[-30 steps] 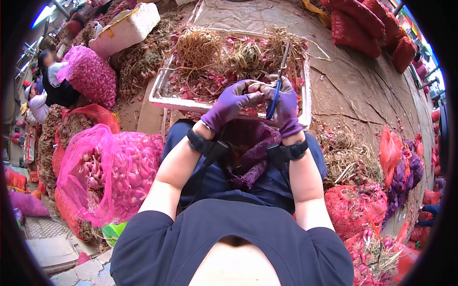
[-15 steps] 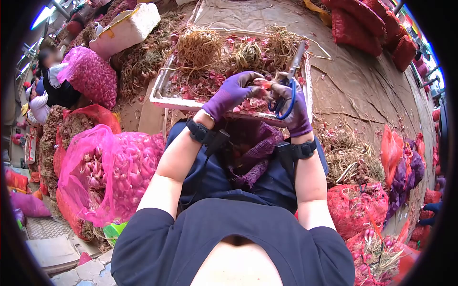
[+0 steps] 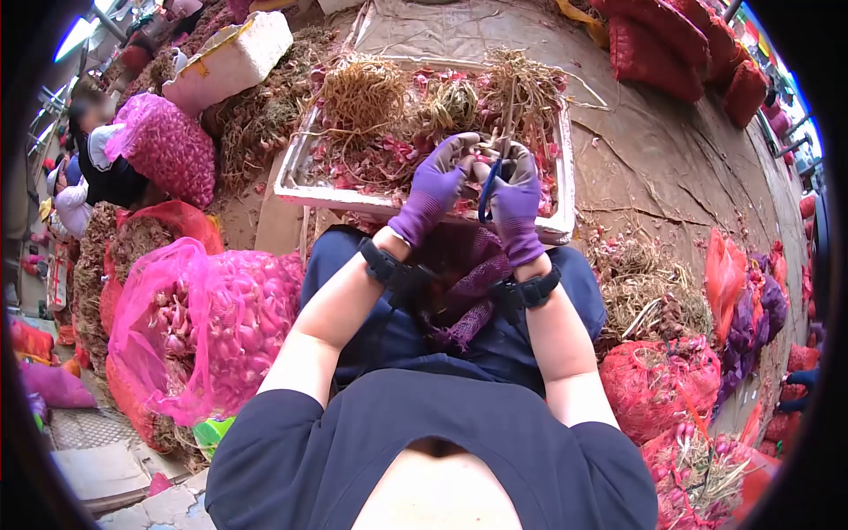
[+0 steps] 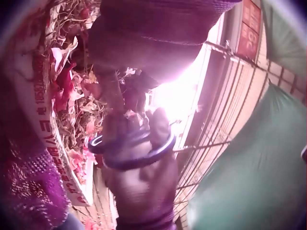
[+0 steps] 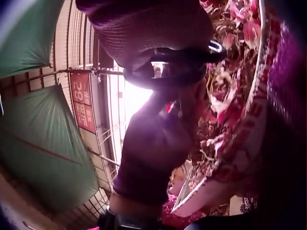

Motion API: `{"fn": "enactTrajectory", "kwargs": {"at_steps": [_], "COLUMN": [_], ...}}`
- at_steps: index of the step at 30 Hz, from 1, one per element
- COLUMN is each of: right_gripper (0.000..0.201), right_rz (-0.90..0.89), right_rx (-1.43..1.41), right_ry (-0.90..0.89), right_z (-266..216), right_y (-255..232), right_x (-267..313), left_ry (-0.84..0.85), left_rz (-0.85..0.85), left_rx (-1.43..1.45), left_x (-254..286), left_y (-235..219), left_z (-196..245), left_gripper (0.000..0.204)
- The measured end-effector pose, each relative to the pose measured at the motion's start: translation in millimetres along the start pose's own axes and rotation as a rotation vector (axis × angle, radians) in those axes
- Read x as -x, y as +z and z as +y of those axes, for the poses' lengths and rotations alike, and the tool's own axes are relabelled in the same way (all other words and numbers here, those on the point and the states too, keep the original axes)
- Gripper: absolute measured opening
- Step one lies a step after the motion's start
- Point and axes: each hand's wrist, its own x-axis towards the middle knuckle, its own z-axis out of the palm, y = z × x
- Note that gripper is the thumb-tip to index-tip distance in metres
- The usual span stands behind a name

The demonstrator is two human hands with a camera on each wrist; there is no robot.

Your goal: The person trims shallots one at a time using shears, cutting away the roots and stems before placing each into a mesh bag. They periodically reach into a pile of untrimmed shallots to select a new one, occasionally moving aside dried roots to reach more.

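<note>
Both hands wear purple gloves and meet over the near side of a white foam tray. My left hand pinches a small pinkish shallot at its fingertips, partly hidden by the fingers. My right hand grips scissors by their blue handles, the blades pointing away from me. In the left wrist view the handle loops circle the right hand's fingers. The right wrist view shows the left hand close beneath the scissors. Red skins and dry trimmings lie in the tray.
Clumps of dry roots stand along the tray's far side. A pink mesh bag of shallots is at left, a red mesh bag at right. A purple mesh sack lies between the knees. Another person sits at far left.
The hands parted slightly half a second ago, with the scissors tilted right; now they are back together. The right hand has moved left and the scissors point more straight ahead.
</note>
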Motion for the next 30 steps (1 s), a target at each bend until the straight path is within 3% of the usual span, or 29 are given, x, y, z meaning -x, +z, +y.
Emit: {"fn": "enactTrajectory", "kwargs": {"at_steps": [1, 2, 4, 5, 8, 9, 12, 13, 16, 17, 21, 24, 25, 30], "right_gripper": [0.033, 0.033, 0.034, 0.036, 0.036, 0.036, 0.035, 0.035, 0.034, 0.033, 0.034, 0.035, 0.035, 0.035], "right_rz": [0.039, 0.039, 0.107, 0.099, 0.089, 0.080, 0.108, 0.111, 0.185, 0.189, 0.167, 0.162, 0.149, 0.136], "right_rx": [0.011, 0.010, -0.173, -0.227, -0.265, -0.291, -0.327, -0.345, -0.272, -0.190, -0.141, -0.054, -0.042, -0.049], "right_ry": [0.017, 0.016, 0.022, 0.048, 0.064, 0.109, 0.087, 0.041, 0.056, -0.037, -0.152, -0.204, -0.146, -0.139], "right_z": [-3.0, -0.7, 5.1, 1.6, 1.8, -2.3, -5.9, 6.0, -10.0, -13.0, -0.3, 3.9, 2.6, 12.9], "right_y": [2.5, 2.1, -2.1, -5.0, -9.9, -9.5, -5.5, -9.1, -2.2, 2.7, 2.2, 3.6, 3.7, 8.4], "right_x": [0.9, -1.9, -9.9, -9.3, -10.7, -7.1, -0.8, -4.5, 3.7, 5.5, 3.6, 4.3, 9.5, 16.7], "left_ry": [0.240, 0.242, 0.183, 0.230, 0.191, 0.081, -0.005, 0.071, -0.076, -0.098, -0.076, -0.101, -0.032, -0.064], "left_rz": [0.024, 0.024, 0.022, 0.046, 0.037, 0.048, 0.085, 0.109, 0.134, 0.140, 0.132, 0.005, 0.011, 0.159], "left_rx": [-0.223, -0.224, -0.103, -0.163, -0.117, -0.001, 0.172, 0.058, 0.104, 0.223, 0.369, 0.263, 0.183, 0.144], "left_x": [-3.3, -0.7, 7.3, 6.3, 7.3, 10.4, 9.8, 4.5, -1.4, 0.2, 6.7, 2.4, 4.9, 5.9], "left_y": [-2.5, -0.4, 4.8, 3.8, 4.4, 8.0, 13.6, 11.1, -7.7, -3.0, 4.7, 6.4, 6.9, 5.8], "left_z": [-10.6, -5.2, 5.2, 0.7, -2.2, 6.8, 10.5, 0.0, -20.6, -15.6, -4.4, 0.3, 2.3, 0.0], "left_gripper": [0.034, 0.034, 0.033, 0.033, 0.031, 0.029, 0.026, 0.024, 0.023, 0.023, 0.021, 0.021, 0.022, 0.018]}}
